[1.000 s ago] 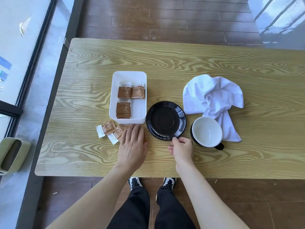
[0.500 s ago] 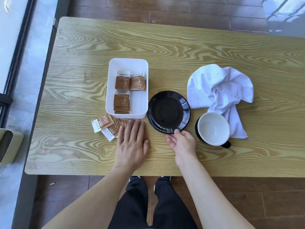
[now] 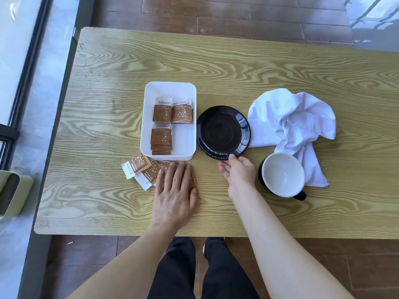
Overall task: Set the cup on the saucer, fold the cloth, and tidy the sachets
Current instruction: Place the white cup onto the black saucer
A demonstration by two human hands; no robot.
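A black saucer [image 3: 222, 131] sits mid-table, its near edge lifted and pinched by my right hand [image 3: 238, 172]. To the right stands a black cup with a white inside [image 3: 282, 176], empty, handle toward me. Behind it lies a crumpled white cloth [image 3: 295, 121], one corner beside the cup. A white tray [image 3: 149, 117] left of the saucer holds several brown sachets [image 3: 170, 117]. More loose sachets [image 3: 140, 170] lie in front of the tray, and my left hand [image 3: 174, 190] rests flat on some of them.
The wooden table [image 3: 237, 65] ends close to my body and at the left, where a floor strip and window frame run. A pale green container [image 3: 10, 193] stands on the floor at far left.
My right hand has slid forward from the table to the saucer's near rim and tipped it up. My left hand stays flat on the loose sachets.
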